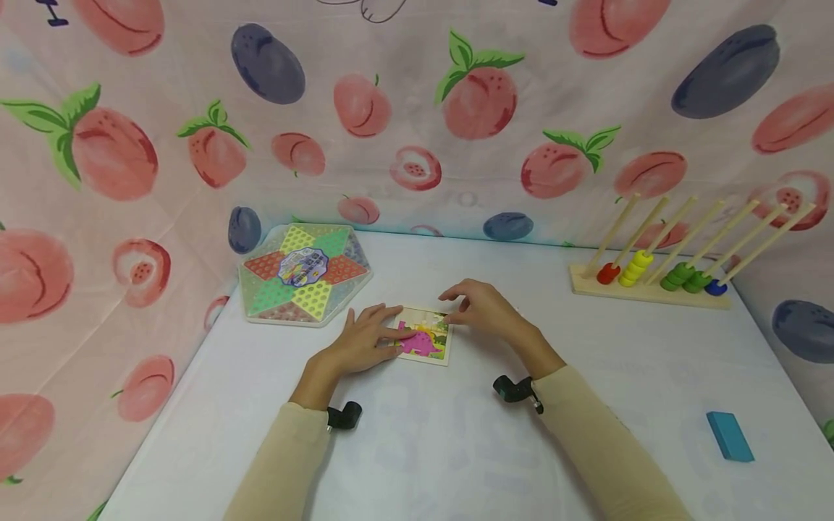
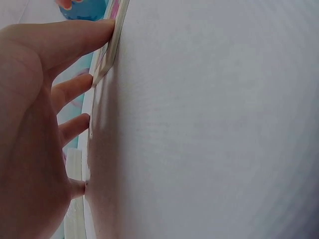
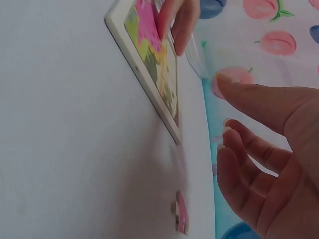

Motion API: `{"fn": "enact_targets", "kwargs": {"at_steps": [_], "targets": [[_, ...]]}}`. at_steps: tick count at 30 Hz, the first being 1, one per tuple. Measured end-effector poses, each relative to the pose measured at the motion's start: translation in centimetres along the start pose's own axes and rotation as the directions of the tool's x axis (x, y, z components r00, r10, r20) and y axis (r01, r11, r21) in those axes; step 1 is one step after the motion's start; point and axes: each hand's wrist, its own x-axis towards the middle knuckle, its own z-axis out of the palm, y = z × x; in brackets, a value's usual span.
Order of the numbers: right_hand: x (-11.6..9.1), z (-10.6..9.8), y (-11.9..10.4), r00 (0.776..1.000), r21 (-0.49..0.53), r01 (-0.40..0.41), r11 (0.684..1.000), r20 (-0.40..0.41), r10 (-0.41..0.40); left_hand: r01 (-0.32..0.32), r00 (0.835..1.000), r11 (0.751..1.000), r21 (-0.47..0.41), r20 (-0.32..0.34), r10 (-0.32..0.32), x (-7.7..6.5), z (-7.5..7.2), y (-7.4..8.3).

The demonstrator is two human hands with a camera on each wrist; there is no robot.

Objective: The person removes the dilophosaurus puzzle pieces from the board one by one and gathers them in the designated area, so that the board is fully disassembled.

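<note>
A small jigsaw puzzle (image 1: 422, 346) with a pink dinosaur picture in a pale wooden frame lies flat on the white table. My left hand (image 1: 360, 341) rests on its left side, fingers spread, one fingertip over the dinosaur; in the left wrist view the thumb (image 2: 84, 40) touches the frame's edge. My right hand (image 1: 485, 311) hovers at the puzzle's upper right, fingers loosely bent. The right wrist view shows a gap between thumb and fingers, nothing held. There, a loose pinkish puzzle piece (image 3: 181, 213) lies on the table beyond the frame's corner.
A hexagonal Chinese checkers board (image 1: 342, 302) lies at the back left. At the back right stands a wooden bead rack (image 1: 645, 292) with tall slanted pegs and coloured beads. A blue block (image 1: 730, 436) lies at the right. Fruit-patterned cloth hangs behind the table.
</note>
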Motion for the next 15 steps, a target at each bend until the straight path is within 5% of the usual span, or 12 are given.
{"fn": "enact_targets", "kwargs": {"at_steps": [15], "targets": [[0.2, 3.0, 0.0, 0.999, -0.022, 0.037, 0.999, 0.035, -0.036, 0.004, 1.000, 1.000, -0.005, -0.003, -0.004, -0.1, -0.2, 0.3]]}}
